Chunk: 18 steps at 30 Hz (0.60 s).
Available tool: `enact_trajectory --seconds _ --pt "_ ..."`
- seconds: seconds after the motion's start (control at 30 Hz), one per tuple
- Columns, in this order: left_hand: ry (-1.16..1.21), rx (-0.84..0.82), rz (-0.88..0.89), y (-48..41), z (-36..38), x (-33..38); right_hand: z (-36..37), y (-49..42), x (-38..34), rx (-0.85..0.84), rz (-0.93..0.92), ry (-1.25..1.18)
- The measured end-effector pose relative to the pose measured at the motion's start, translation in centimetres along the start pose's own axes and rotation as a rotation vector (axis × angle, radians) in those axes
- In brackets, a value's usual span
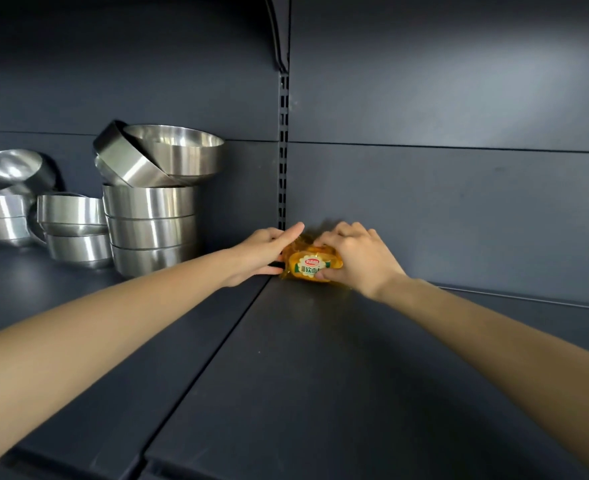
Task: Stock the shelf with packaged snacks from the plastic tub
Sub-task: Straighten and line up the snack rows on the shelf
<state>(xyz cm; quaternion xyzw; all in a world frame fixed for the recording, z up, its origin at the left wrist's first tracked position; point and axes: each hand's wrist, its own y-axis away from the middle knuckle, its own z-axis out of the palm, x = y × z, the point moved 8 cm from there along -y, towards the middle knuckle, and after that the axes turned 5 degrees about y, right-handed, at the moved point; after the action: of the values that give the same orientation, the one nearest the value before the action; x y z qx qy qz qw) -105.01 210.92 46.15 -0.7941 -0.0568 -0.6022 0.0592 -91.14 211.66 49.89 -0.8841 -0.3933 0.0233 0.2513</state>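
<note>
An orange snack packet (308,265) with a white and green label sits at the back of the dark shelf (303,358), close to the rear panel. My right hand (358,259) grips it from the right, fingers curled over its top and thumb under its front. My left hand (267,252) is at the packet's left end, index finger stretched out along its top edge and thumb near its lower corner. More orange wrapping shows behind the front packet, partly hidden by my hands. The plastic tub is out of view.
Stacks of stainless steel bowls (154,220) stand on the left shelf section, with more bowls (12,202) further left. A slotted upright (283,150) divides the two back panels. A seam runs down the shelf between the sections.
</note>
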Motion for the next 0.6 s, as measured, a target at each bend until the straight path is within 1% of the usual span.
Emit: enact_trajectory --seconds 0.17,0.3,0.4,0.47,0.53,0.6 --pt "-0.08 0.051 0.009 -0.3 -0.7 -0.8 -0.1 0.4 0.7 -0.01 0.053 -0.024" --pt "-0.158 0.2 0.054 1.0 -2.3 0.9 -1.0 1.3 1.0 0.009 0.106 -0.052" --pt "-0.26 0.254 0.116 4.1 -3.6 2.9 -2.3 2.9 1.2 -0.002 0.126 -0.079" --pt "-0.326 0.255 0.18 7.2 -3.5 4.5 -3.6 4.7 1.2 -0.017 0.116 -0.09" --pt "-0.296 0.246 0.25 10.5 -2.8 5.9 -5.0 7.0 1.1 -0.05 0.11 -0.111" --pt "-0.25 0.225 0.277 14.0 -1.0 6.9 -6.4 9.6 0.8 -0.088 0.103 -0.141"
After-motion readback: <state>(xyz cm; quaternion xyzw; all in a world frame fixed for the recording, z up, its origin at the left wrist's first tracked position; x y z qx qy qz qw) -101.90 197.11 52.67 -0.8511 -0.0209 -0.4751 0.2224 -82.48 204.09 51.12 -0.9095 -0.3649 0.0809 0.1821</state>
